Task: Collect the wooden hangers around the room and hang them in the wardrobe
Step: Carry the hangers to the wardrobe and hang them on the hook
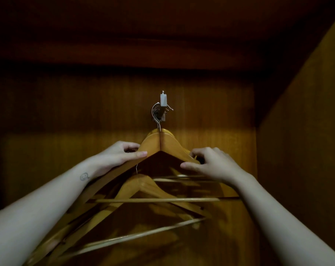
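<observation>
Fingers [141, 154] of the left hand [116, 156] and right hand [210, 166] are curled round the wooden hangers [170, 143] at the shoulders — judged stiff, light, smooth — best held there.

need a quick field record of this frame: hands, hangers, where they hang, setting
setting: inside a wooden wardrobe, dim light
left hand: grips the left shoulder of the front hanger
right hand: grips the right shoulder of the same hanger
front hanger: wooden, upright, at least one more close behind it
metal hooks: several, bunched at the pale rail fitting
lower hangers: wooden, with crossbars, below the hands; what carries them is not visible
task state: hangers at the rail, hands not yet released
</observation>
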The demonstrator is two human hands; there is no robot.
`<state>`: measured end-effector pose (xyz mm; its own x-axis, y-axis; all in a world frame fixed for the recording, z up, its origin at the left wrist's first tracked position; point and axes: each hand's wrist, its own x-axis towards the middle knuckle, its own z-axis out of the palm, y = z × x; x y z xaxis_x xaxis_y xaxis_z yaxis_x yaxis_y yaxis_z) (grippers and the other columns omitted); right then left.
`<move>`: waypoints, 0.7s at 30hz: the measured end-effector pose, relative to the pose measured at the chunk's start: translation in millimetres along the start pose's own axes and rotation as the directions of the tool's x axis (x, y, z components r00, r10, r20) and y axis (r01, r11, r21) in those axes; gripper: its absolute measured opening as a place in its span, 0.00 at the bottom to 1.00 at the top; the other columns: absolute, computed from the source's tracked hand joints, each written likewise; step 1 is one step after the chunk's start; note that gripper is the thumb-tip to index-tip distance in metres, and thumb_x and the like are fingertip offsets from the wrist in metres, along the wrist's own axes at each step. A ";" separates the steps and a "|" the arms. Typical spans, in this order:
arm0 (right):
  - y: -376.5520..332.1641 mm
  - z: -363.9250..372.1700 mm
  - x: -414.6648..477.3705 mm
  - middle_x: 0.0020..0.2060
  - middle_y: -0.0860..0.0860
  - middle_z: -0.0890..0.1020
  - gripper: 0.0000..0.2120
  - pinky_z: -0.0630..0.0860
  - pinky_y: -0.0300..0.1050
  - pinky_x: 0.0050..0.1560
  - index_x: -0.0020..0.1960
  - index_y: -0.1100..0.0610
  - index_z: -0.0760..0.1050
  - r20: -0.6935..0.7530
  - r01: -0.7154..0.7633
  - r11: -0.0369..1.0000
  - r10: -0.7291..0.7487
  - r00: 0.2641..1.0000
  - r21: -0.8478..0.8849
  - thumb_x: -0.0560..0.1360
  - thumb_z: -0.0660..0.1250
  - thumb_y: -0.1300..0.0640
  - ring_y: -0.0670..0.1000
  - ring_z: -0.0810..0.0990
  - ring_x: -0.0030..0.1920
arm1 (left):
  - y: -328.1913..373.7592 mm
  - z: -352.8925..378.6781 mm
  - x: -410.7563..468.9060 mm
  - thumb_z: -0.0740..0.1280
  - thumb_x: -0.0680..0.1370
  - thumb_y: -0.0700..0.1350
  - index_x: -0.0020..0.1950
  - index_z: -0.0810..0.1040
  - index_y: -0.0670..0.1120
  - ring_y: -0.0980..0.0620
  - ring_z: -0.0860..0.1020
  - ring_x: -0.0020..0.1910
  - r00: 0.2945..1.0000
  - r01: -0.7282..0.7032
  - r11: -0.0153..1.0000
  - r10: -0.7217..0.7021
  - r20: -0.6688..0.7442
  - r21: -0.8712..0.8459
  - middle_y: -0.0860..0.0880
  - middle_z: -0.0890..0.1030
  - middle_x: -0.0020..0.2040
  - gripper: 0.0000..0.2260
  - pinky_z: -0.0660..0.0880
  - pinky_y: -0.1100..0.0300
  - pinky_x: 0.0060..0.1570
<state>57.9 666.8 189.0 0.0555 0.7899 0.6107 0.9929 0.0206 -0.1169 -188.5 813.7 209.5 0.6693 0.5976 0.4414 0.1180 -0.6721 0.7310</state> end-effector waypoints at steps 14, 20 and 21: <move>4.8 8.3 60.1 0.47 0.46 0.80 0.10 0.74 0.44 0.53 0.54 0.51 0.80 0.051 -0.136 0.916 0.126 0.991 0.377 0.77 0.65 0.48 0.47 0.78 0.51 | -1.3 1.7 0.4 0.78 0.49 0.69 0.53 0.81 0.56 0.51 0.84 0.46 1.000 -0.015 0.998 0.014 -0.012 -0.061 0.49 0.85 0.49 0.36 0.78 0.60 0.43; 4.0 20.8 71.2 0.48 0.49 0.82 0.05 0.75 0.52 0.59 0.47 0.47 0.80 0.047 -0.096 0.913 0.084 0.995 0.396 0.77 0.65 0.55 0.50 0.79 0.52 | 1.5 0.3 -1.9 0.78 0.47 0.69 0.49 0.83 0.55 0.54 0.84 0.42 0.999 -0.039 0.997 0.039 -0.001 -0.073 0.51 0.86 0.46 0.35 0.77 0.65 0.38; 5.0 22.1 72.5 0.48 0.49 0.82 0.05 0.74 0.53 0.60 0.47 0.48 0.80 0.035 -0.108 0.918 0.102 0.994 0.383 0.77 0.65 0.54 0.50 0.79 0.53 | 1.5 0.0 -1.8 0.78 0.47 0.69 0.50 0.83 0.54 0.54 0.84 0.42 0.999 -0.037 0.997 0.037 0.002 -0.068 0.51 0.86 0.46 0.36 0.77 0.65 0.38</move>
<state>64.5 737.7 215.4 0.1529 0.8086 0.5681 0.8649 0.1686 -0.4728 -189.5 811.6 209.8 0.6747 0.5712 0.4675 0.0430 -0.6627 0.7476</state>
